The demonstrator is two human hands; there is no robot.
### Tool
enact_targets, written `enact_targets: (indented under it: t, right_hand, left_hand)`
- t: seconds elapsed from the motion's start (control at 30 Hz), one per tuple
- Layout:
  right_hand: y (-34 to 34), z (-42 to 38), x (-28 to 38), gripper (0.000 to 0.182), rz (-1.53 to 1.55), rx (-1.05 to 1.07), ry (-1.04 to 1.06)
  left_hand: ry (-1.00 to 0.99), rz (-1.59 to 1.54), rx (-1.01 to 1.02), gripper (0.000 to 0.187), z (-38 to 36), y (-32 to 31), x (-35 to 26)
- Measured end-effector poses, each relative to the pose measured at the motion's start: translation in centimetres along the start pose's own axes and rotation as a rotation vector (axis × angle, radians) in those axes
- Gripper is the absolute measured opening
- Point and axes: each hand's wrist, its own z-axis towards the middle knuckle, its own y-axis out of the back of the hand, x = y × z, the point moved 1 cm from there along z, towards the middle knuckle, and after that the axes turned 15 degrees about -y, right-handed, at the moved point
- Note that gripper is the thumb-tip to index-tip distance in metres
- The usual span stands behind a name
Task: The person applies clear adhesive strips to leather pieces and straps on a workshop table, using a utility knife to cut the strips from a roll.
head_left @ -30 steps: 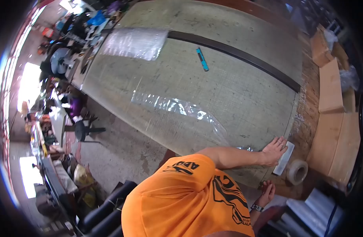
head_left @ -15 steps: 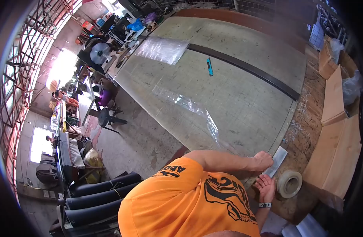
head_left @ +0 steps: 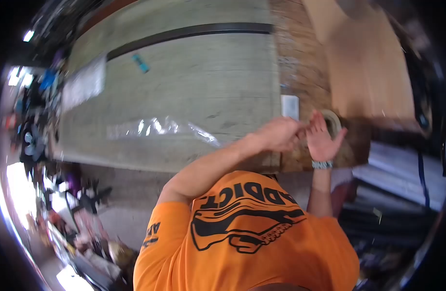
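My left hand reaches across from the left, its fingers closed in a pinch near the fingertips of my right hand. What it holds, if anything, is hidden. My right hand is palm up with fingers spread and a band on its wrist. Just beyond my left hand lies a small whitish, flat rectangular piece at the table's edge. A pale tape-like roll rests behind my right hand, partly covered by it. A crumpled clear plastic strip lies on the table to the left of my hands.
Across the large greenish tabletop runs a long dark bar. A teal tool and a clear plastic sheet lie farther left. Bare wood borders the right side, beside a cardboard box. Wrapped rolls stand lower right.
The view has swung round and come closer over the hands. Both hands have moved off the whitish piece, which now lies beyond them. My right hand's fingers remain spread.
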Motion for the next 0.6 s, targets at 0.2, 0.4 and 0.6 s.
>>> enact_targets:
  t: [0.2, 0.4, 0.6]
  right_hand:
    - [3.2, -2.8, -1.2, 0.093, 0.225, -0.218, 0.282]
    - [1.4, -8.5, -2.6, 0.071, -0.338, -0.427, -0.019]
    - [-3.8, -9.6, -4.5, 0.064, -1.915, -1.173, 0.787]
  left_hand:
    - [-0.083, -0.069, 0.082, 0.01, -0.9, 2.4, -1.2]
    - [-0.169, -0.151, 0.025, 0.017, -1.9, 5.1, -2.5]
    - [-0.068, -0.357, 0.081, 0.017, 1.2, 7.6, -5.1]
